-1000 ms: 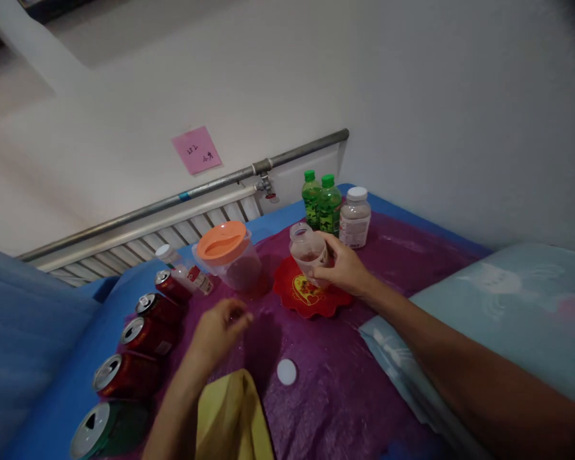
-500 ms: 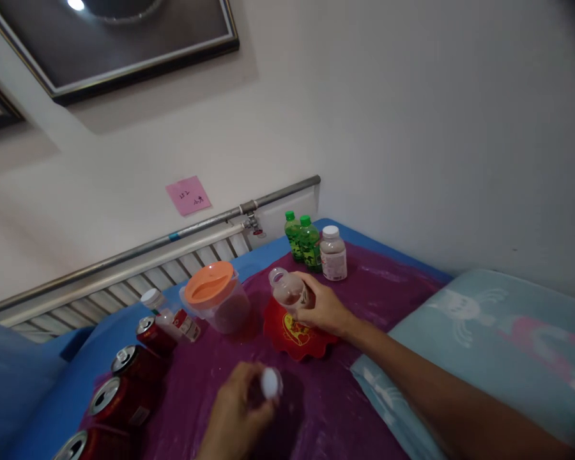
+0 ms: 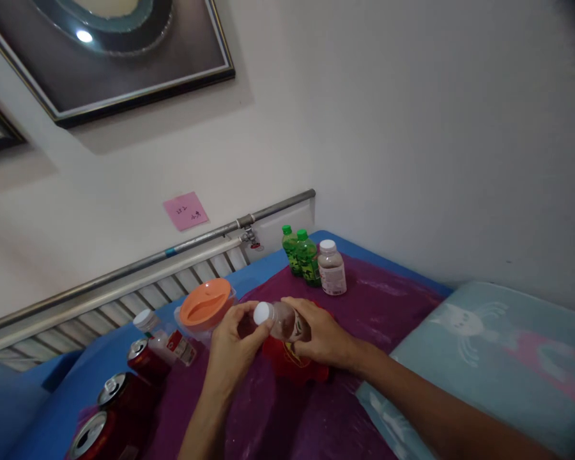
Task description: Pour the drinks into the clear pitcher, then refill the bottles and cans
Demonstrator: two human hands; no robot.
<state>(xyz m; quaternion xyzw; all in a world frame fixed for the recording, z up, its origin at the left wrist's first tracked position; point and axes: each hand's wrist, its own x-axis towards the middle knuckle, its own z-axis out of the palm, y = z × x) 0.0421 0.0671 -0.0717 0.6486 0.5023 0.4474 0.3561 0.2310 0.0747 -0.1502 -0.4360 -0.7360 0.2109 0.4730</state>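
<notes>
The right hand [image 3: 323, 335] has its fingers clamped round 1 clear bottle [image 3: 282, 321], tilted above 1 red plate [image 3: 316, 372]; the fingers of the left hand [image 3: 234, 350] grip 1 white cap [image 3: 263, 312] at its mouth. Behind stand 2 green bottles [image 3: 308, 260] and 1 white-capped jar [image 3: 332, 273]; leftward, 1 orange-lidded pitcher [image 3: 206, 306], 1 smaller bottle [image 3: 165, 345], 3 cans [image 3: 130, 397].

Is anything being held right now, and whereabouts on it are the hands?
Yes, a clear bottle: the right hand grips its body, while the left hand holds the white cap at its mouth.
</notes>
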